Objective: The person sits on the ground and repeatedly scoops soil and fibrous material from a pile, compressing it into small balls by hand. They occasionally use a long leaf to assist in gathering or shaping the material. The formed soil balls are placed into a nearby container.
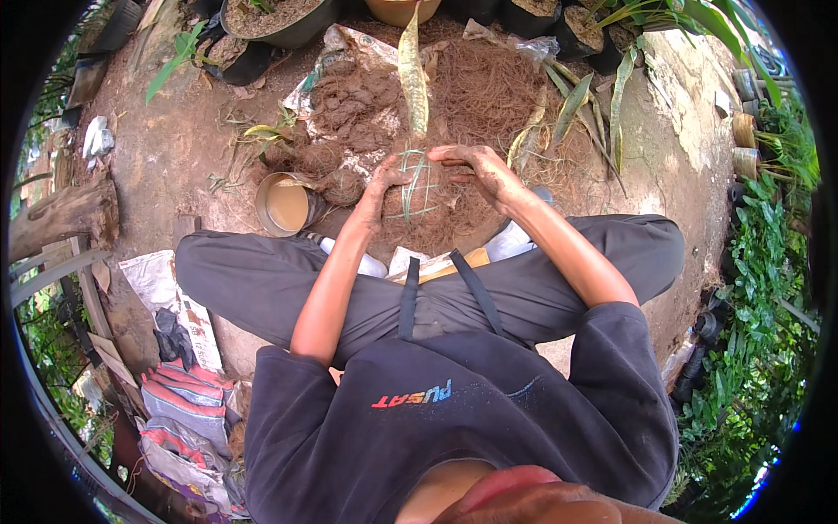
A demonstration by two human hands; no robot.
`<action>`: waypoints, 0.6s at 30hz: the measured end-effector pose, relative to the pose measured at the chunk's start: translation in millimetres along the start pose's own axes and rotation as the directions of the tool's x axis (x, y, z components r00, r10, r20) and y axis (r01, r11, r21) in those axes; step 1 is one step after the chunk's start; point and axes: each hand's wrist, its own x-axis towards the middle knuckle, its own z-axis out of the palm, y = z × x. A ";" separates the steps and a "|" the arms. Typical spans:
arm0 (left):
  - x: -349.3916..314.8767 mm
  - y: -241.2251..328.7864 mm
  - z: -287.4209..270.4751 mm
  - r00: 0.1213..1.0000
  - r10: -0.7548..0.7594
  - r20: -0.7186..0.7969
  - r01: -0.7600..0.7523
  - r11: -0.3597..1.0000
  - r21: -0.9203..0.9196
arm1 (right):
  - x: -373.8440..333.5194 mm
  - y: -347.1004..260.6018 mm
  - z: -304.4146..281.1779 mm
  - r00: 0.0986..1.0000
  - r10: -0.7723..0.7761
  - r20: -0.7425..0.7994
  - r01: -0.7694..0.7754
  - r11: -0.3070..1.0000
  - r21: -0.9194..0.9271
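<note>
Between my crossed legs sits a ball of brown coconut fibre point(410, 199), with thin green string point(417, 210) wrapped across it. A single mottled snake plant leaf point(413, 83) rises from its far side. My left hand point(382, 185) is cupped against the ball's left side. On the right, my right hand point(489, 175) curves round the ball, its fingers bent over the far edge. Soil marks both hands. How far the fingers reach under the ball is hidden. A round tub of brown, muddy liquid point(286, 208) stands left of my left hand.
Loose coconut fibre point(489, 83) and a heap of dark soil point(353, 105) lie beyond my hands. Cut snake plant leaves point(572, 109) lie to the right. Potted plants point(279, 22) line the far edge. Folded sacks point(188, 397) and a log point(65, 214) are at the left.
</note>
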 end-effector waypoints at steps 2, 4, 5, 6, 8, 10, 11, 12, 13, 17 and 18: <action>-3.2 12.9 10.3 0.998 -0.053 -0.029 0.052 0.998 -0.046 | -0.5 -4.5 6.9 1.000 0.012 -0.009 -0.013 0.999 -0.051; -12.0 19.9 23.0 0.992 -0.043 -0.120 0.039 0.999 -0.036 | -2.6 -1.8 13.3 1.000 -0.018 -0.002 0.017 0.997 -0.078; -14.6 21.5 27.2 0.989 -0.033 -0.145 0.029 0.999 -0.030 | -4.1 4.8 15.1 0.999 -0.053 0.011 0.054 0.995 -0.079; -15.1 22.3 29.3 0.985 -0.023 -0.169 0.019 1.000 -0.023 | -5.1 5.9 15.8 0.993 -0.104 0.057 0.109 0.989 -0.100; -8.6 15.7 16.1 0.993 -0.007 -0.114 0.009 1.000 0.020 | -5.5 10.1 17.3 0.984 -0.159 0.086 0.168 0.979 -0.115; -2.1 4.7 6.5 0.995 0.024 -0.101 -0.015 0.996 0.085 | -3.1 23.0 14.6 0.984 -0.172 0.042 0.175 0.978 -0.115; 0.1 -0.2 4.1 0.992 0.048 -0.117 -0.033 0.991 0.128 | -2.2 28.2 12.7 0.988 -0.155 0.025 0.156 0.982 -0.109; 2.8 -6.1 0.8 0.989 0.073 -0.131 -0.050 0.984 0.171 | -1.5 33.0 10.5 0.990 -0.138 0.008 0.138 0.985 -0.103; 8.2 -15.4 -8.9 0.989 0.105 -0.103 -0.080 0.972 0.222 | -1.4 35.2 8.6 0.993 -0.119 -0.009 0.118 0.988 -0.096; 18.6 -24.3 -23.1 0.984 0.161 -0.071 -0.132 0.941 0.310 | -5.0 10.3 2.6 0.998 0.050 0.050 -0.052 0.998 0.042; 18.3 -23.9 -21.1 0.986 0.147 -0.076 -0.121 0.955 0.270 | -0.2 15.8 -5.4 0.998 0.052 0.048 -0.055 0.995 0.079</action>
